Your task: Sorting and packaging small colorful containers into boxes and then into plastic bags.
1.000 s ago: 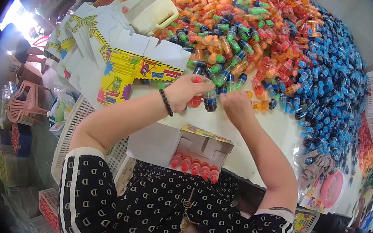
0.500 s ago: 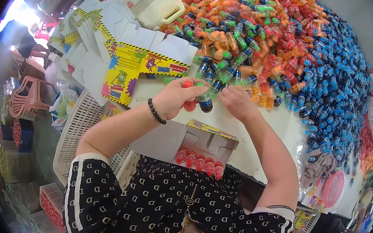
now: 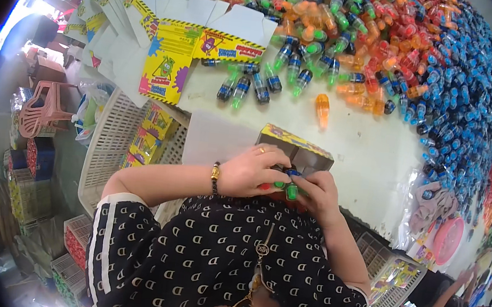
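Note:
Both my hands are together over an open display box (image 3: 298, 139) at the table's near edge. Closed fingers of my left hand (image 3: 254, 174) hold several small bottles; a red cap and green caps show beneath them. My right hand (image 3: 320, 198) grips a small green-capped bottle (image 3: 292, 191) beside the left fingers. My hands cover most of the box's inside and its front row. The box's white lid (image 3: 214, 141) lies folded out to the left. Just beyond, an orange bottle (image 3: 322, 109) lies alone, with several dark-and-green bottles (image 3: 259, 88) farther left.
A heap of orange and red bottles (image 3: 385, 54) fills the table's far side, blue bottles (image 3: 462, 123) the right. Flat yellow-and-white cartons (image 3: 168, 63) lie at the left. Filled white crates (image 3: 100, 155) flank me. A pink basin (image 3: 447, 240) and another person (image 3: 447, 304) are at the right.
Both hands have come down from the edge of the bottle heap to the box, bringing bottles with them. The view has shifted, and the front row of red caps is now mostly covered.

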The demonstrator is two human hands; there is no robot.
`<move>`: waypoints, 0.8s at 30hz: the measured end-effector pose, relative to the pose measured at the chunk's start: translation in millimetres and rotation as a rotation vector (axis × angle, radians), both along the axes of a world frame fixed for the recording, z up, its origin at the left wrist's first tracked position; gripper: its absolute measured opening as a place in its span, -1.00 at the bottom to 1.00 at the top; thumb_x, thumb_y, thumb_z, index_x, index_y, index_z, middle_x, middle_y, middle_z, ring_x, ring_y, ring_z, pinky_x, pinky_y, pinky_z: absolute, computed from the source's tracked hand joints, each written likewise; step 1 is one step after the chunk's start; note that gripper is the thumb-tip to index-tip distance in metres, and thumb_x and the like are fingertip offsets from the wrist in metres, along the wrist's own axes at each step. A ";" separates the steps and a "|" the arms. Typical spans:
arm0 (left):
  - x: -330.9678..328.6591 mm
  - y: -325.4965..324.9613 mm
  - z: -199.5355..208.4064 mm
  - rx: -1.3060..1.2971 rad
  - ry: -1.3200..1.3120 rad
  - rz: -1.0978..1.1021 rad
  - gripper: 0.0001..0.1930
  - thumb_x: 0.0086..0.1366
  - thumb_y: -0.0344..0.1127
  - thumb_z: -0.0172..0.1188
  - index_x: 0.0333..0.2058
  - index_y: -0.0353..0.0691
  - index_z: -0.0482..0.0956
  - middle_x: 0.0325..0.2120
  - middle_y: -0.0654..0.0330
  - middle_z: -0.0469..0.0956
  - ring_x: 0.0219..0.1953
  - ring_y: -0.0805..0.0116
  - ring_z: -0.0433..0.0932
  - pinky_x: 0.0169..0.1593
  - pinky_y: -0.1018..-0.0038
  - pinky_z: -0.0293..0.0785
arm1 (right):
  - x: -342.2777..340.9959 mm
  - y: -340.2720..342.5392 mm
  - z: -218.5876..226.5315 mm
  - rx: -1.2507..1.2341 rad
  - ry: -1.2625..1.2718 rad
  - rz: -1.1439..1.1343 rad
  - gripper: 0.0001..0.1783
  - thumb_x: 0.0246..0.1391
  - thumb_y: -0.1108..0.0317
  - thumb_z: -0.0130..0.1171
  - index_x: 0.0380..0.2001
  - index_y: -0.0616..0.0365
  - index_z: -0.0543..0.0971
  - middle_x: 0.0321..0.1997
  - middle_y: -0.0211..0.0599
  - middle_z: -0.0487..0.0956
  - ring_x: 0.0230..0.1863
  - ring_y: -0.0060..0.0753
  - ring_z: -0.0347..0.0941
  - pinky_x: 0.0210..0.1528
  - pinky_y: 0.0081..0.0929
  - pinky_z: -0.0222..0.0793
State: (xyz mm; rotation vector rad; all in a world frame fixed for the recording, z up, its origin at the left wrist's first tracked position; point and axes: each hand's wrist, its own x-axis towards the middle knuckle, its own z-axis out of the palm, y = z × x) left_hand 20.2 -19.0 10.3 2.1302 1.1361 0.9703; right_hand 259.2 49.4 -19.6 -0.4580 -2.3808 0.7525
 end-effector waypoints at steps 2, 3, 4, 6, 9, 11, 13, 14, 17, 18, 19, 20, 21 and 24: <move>-2.2 1.4 4.0 0.047 0.105 -0.092 -0.64 0.03 -0.34 0.37 -0.15 -0.19 0.54 -0.13 0.10 0.46 -0.11 0.11 0.49 -0.01 0.30 0.44 | 2.8 -5.1 -3.5 -0.049 0.014 0.017 -0.49 -0.34 0.46 0.44 -0.17 0.05 0.61 -0.39 -0.42 0.47 -0.35 -0.26 0.39 -0.27 -0.38 0.34; -5.1 -0.5 7.5 -0.082 0.155 -0.147 -0.61 0.03 -0.31 0.36 -0.13 -0.20 0.51 -0.11 0.09 0.45 -0.09 0.08 0.49 0.00 0.28 0.43 | 3.3 -7.0 -1.4 -0.147 0.040 0.006 -0.48 -0.33 0.46 0.45 -0.15 0.07 0.59 -0.36 -0.39 0.49 -0.33 -0.25 0.39 -0.25 -0.38 0.35; -6.6 -2.4 10.4 -0.211 0.204 -0.202 -0.58 0.03 -0.28 0.35 -0.11 -0.21 0.48 -0.10 0.07 0.45 -0.08 0.04 0.48 0.01 0.25 0.43 | 4.1 -9.7 -0.7 -0.245 0.067 -0.006 -0.46 -0.32 0.46 0.46 -0.13 0.09 0.58 -0.33 -0.36 0.50 -0.31 -0.23 0.40 -0.23 -0.38 0.36; -5.0 -3.7 14.3 -0.278 0.211 -0.164 -0.59 0.08 -0.28 0.30 -0.09 -0.23 0.46 -0.09 0.05 0.45 -0.06 0.01 0.47 0.03 0.24 0.41 | 9.4 -16.4 -8.1 -0.318 0.059 -0.020 -0.48 -0.27 0.48 0.42 -0.11 0.12 0.56 -0.29 -0.32 0.51 -0.27 -0.23 0.41 -0.21 -0.38 0.36; -0.6 8.6 19.2 -0.491 0.199 -0.163 -0.64 0.16 -0.29 0.19 -0.07 -0.27 0.45 -0.10 -0.02 0.47 -0.04 -0.03 0.47 0.04 0.20 0.40 | 9.7 -22.6 -12.1 -0.411 0.041 -0.037 -0.52 -0.15 0.46 0.33 -0.06 0.14 0.53 -0.21 -0.25 0.51 -0.19 -0.19 0.41 -0.13 -0.35 0.36; -2.3 18.0 14.3 -0.643 0.178 -0.200 -0.67 0.21 -0.30 0.12 -0.06 -0.29 0.46 -0.13 -0.07 0.50 -0.04 -0.05 0.48 0.04 0.17 0.39 | 6.6 -20.2 -12.1 -0.438 0.030 -0.039 -0.53 -0.08 0.42 0.28 -0.02 0.15 0.52 -0.18 -0.22 0.51 -0.15 -0.16 0.41 -0.06 -0.30 0.36; -4.5 24.4 10.0 -0.659 0.285 -0.320 -0.66 0.27 -0.31 0.00 -0.02 -0.31 0.47 -0.14 -0.11 0.52 -0.04 -0.05 0.48 0.05 0.17 0.38 | 2.4 -9.7 -1.7 -0.276 -0.130 0.035 -0.51 0.00 0.38 0.17 0.07 0.18 0.45 0.01 -0.10 0.46 0.00 -0.06 0.39 0.07 -0.22 0.33; -6.2 27.2 9.7 -0.656 0.288 -0.320 -0.66 0.27 -0.31 0.00 -0.02 -0.31 0.47 -0.14 -0.11 0.52 -0.04 -0.05 0.48 0.05 0.17 0.38 | 3.5 -8.7 4.4 -0.273 -0.128 0.034 -0.51 0.00 0.38 0.17 0.07 0.18 0.45 0.01 -0.10 0.46 0.00 -0.06 0.39 0.07 -0.22 0.33; -12.3 38.3 19.1 -0.753 0.277 -0.310 -0.66 0.32 -0.33 -0.05 0.03 -0.28 0.44 -0.11 -0.04 0.52 0.01 -0.01 0.45 0.09 0.24 0.36 | 4.8 -4.3 21.0 -0.370 -0.270 0.097 -0.49 0.02 0.36 0.10 0.10 0.21 0.41 0.12 -0.03 0.42 0.14 0.08 0.34 0.18 -0.14 0.27; -15.6 41.4 24.3 -0.730 0.172 -0.308 -0.66 0.33 -0.33 -0.05 0.04 -0.28 0.44 -0.08 -0.03 0.52 0.00 0.02 0.47 0.09 0.28 0.37 | 4.0 -3.9 28.0 -0.352 -0.243 0.064 -0.49 0.05 0.33 0.08 0.11 0.19 0.40 0.14 -0.03 0.41 0.16 0.06 0.34 0.18 -0.16 0.27; -18.1 45.8 29.8 -0.704 0.067 -0.306 -0.66 0.34 -0.32 -0.05 0.04 -0.27 0.45 -0.06 -0.02 0.52 -0.01 0.06 0.49 0.09 0.31 0.37 | 2.8 -3.7 31.9 -0.332 -0.216 0.029 -0.49 0.08 0.30 0.07 0.12 0.17 0.39 0.16 -0.03 0.41 0.18 0.04 0.33 0.19 -0.17 0.27; -19.6 52.1 35.9 -0.694 0.072 -0.313 -0.66 0.34 -0.32 -0.05 0.04 -0.27 0.45 -0.06 -0.02 0.52 -0.01 0.06 0.49 0.09 0.31 0.37 | 0.1 -4.1 30.2 -0.323 -0.214 0.021 -0.49 0.08 0.30 0.07 0.12 0.17 0.39 0.16 -0.03 0.41 0.18 0.04 0.33 0.19 -0.17 0.27; -20.3 59.1 41.6 -0.694 0.001 -0.254 -0.67 0.32 -0.32 -0.04 0.01 -0.27 0.48 -0.10 -0.03 0.55 -0.04 0.05 0.51 0.06 0.30 0.40 | -3.3 -5.5 26.1 -0.390 -0.389 0.032 -0.51 0.11 0.30 0.06 0.13 0.15 0.39 0.17 -0.05 0.41 0.17 0.01 0.34 0.19 -0.21 0.28; -16.8 87.4 45.6 -0.520 0.030 -0.068 -0.70 0.28 -0.34 0.00 -0.05 -0.28 0.52 -0.16 -0.03 0.58 -0.09 0.07 0.55 0.01 0.29 0.43 | -2.0 1.8 34.3 -0.422 -0.522 0.058 -0.57 0.16 0.29 0.05 0.10 0.13 0.43 0.13 -0.10 0.47 0.12 -0.08 0.42 0.16 -0.29 0.32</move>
